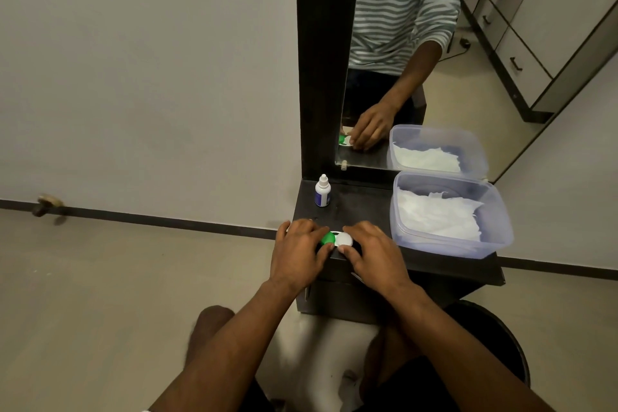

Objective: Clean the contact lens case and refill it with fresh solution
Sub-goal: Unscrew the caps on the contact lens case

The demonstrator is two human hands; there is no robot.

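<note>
The contact lens case [336, 239] lies near the front edge of a small dark table [361, 204]; it has one green cap and one white cap. My left hand [298, 249] grips the green cap side with thumb and fingers. My right hand [371, 251] has its fingers around the white cap side. A small white solution bottle [322, 191] with a blue label stands upright at the table's back left, apart from both hands.
A clear plastic tub [500, 211] with white tissue inside fills the table's right side. A tall mirror [401, 77] with a dark frame rises behind the table and reflects the hands. A wall stands to the left. A dark round stool [501, 338] sits low right.
</note>
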